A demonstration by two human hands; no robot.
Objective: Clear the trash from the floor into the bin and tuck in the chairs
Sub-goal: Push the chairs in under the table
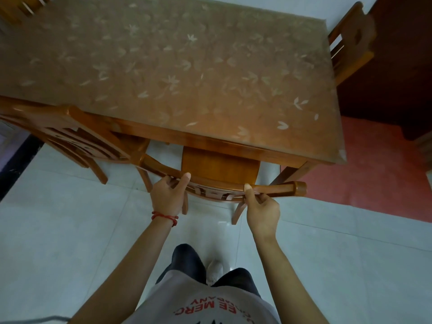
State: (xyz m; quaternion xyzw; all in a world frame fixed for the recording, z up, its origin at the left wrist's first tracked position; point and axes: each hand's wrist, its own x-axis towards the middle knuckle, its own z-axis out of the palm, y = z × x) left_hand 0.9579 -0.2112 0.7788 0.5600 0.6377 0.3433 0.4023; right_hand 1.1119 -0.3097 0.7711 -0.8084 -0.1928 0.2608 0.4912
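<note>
Both hands clench the top rail of the wooden chair [219, 169], left grip [167, 195] and right grip [261, 210] apart along its left-right long axis, its seat pointing forward, partly under the bench [163, 66].

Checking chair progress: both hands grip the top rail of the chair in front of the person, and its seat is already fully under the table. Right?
Not quite. Left hand and right hand do grip the chair by its top rail, but the head view shows its seat only partly under the table.
</note>
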